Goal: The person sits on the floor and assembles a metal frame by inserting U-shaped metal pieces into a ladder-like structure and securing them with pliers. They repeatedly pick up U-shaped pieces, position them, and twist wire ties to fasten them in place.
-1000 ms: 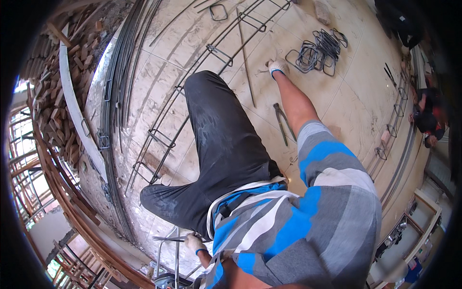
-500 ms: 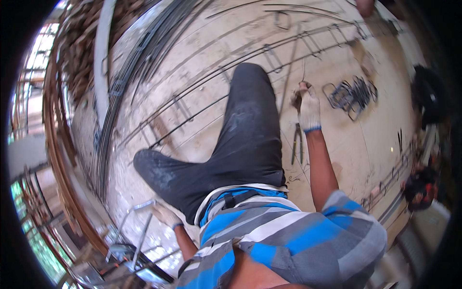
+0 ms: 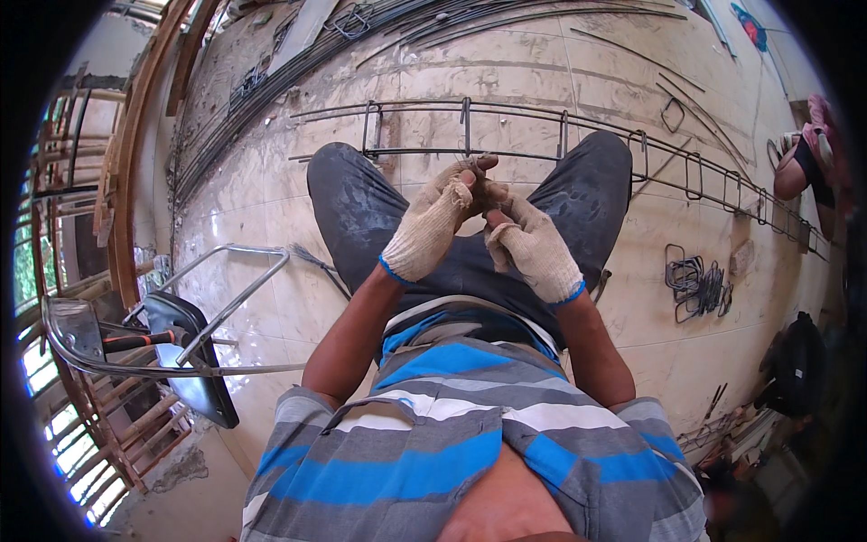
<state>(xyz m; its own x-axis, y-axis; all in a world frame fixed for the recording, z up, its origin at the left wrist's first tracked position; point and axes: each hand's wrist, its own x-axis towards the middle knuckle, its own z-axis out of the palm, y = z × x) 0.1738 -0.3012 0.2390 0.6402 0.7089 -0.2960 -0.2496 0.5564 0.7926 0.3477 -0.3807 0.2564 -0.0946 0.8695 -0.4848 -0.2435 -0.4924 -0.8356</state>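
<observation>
My left hand (image 3: 424,230) and my right hand (image 3: 537,248), both in off-white knit gloves with blue cuffs and bare fingertips, meet above my lap. The fingers of each are curled and pinched together, the tips close to one another. Whatever lies between them is too small or hidden to name. Just beyond my fingers a long cage of steel rods (image 3: 506,108) with square stirrups lies across the floor, passing by both knees. Beside my right thigh the dark end of a tool (image 3: 603,282) shows, mostly hidden by the leg.
Bent stirrups (image 3: 695,287) lie in a pile on the right. Long steel rods (image 3: 262,108) are bundled at the far left. On the left is a toppled metal-framed chair (image 3: 194,388), with a bundle of thin wires (image 3: 316,260) nearby. Another person (image 3: 804,163) is at the right edge.
My right hand has come from the floor on the right to above my lap. My left hand has left the chair frame and joined it. My view and legs have turned toward the rod cage.
</observation>
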